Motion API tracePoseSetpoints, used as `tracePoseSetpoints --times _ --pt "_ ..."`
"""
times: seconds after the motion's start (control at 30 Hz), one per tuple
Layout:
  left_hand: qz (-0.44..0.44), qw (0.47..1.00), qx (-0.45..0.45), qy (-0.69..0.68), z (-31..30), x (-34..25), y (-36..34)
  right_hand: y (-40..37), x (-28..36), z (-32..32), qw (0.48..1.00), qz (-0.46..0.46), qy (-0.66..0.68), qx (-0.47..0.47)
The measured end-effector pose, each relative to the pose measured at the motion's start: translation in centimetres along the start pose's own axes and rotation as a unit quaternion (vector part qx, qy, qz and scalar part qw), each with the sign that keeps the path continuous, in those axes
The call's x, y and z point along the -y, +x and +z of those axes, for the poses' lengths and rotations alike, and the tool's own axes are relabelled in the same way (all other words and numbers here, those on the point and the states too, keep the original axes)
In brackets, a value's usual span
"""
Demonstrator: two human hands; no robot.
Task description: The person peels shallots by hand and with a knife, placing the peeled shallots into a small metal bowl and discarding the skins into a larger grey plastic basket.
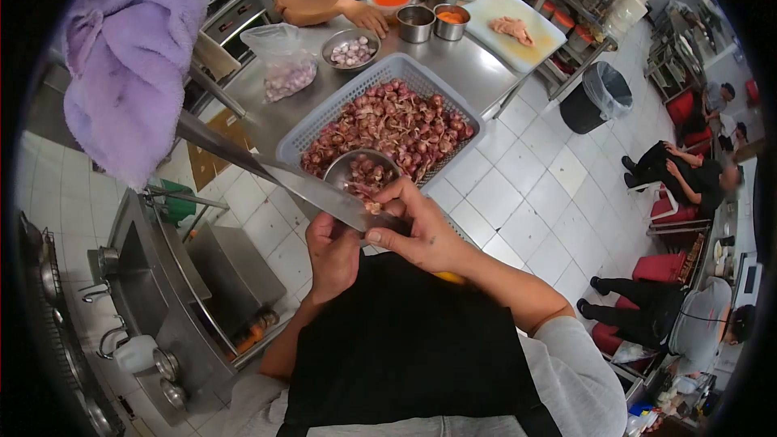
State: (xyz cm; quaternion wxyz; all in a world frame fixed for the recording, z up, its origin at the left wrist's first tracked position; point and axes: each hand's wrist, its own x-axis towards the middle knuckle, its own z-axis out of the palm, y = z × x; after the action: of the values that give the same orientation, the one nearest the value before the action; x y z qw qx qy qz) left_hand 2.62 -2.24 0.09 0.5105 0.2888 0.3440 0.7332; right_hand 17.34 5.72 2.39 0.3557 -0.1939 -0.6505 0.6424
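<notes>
A knife [324,198] with a broad steel blade slants in front of me, and my right hand [429,235] is closed around its near end. Its handle is hidden. My right thumb presses along the blade near a small, partly peeled shallot [372,205] by the fingertips. Just under the blade, my left hand [333,259] has its fingers curled together; what they hold is hidden. Beyond both hands, a metal bowl [340,168] with shallots and skins rests at the near edge of a grey plastic basket [291,142] heaped with unpeeled red shallots [388,121].
On the steel table stand a bowl of peeled shallots [351,52], a plastic bag [289,73] and a cutting board [518,12] with raw meat. A purple towel [129,57] hangs close on the left. A co-worker's hand [364,16] rests opposite. A bin [596,97] stands right.
</notes>
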Motion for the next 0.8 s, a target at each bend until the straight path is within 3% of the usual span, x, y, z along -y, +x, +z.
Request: tracePoseSetpoints --times 0.07,0.13,0.17,0.23,0.27,0.37,0.47,0.63,0.8 --pt "-0.014 0.999 0.008 0.049 0.2 0.4 0.2 0.2 -0.7 0.0 0.999 -0.025 0.046 -0.013" --pt "-0.027 0.999 0.017 0.043 0.0 0.3 0.5 0.7 -0.9 -0.4 0.983 0.038 0.18 -0.002" --pt "-0.044 0.998 0.027 0.037 -0.1 0.3 0.7 1.1 -0.6 -1.1 0.983 0.038 0.181 0.002" --pt "-0.051 0.997 0.015 0.049 -0.3 0.3 1.1 1.7 0.3 -2.7 0.939 0.199 0.272 0.073" --pt "-0.072 0.997 -0.003 0.009 -0.2 0.2 1.4 1.7 -0.7 -2.7 0.933 0.213 0.283 0.061" --pt "-0.078 0.997 -0.025 -0.007 0.0 -0.1 1.5 2.2 -0.7 -2.4 0.937 0.227 0.263 0.043" --pt "-0.079 0.991 -0.031 0.1 -0.6 -0.1 1.3 2.5 -0.8 -2.1 0.931 0.23 0.277 0.063" --pt "-0.108 0.993 -0.013 -0.04 -2.8 0.0 1.5 2.9 -1.6 -2.7 0.924 0.258 0.28 0.038" --pt "-0.105 0.993 -0.04 -0.036 -3.7 -0.9 1.1 2.8 -4.0 -3.0 0.946 0.27 0.181 -0.011"
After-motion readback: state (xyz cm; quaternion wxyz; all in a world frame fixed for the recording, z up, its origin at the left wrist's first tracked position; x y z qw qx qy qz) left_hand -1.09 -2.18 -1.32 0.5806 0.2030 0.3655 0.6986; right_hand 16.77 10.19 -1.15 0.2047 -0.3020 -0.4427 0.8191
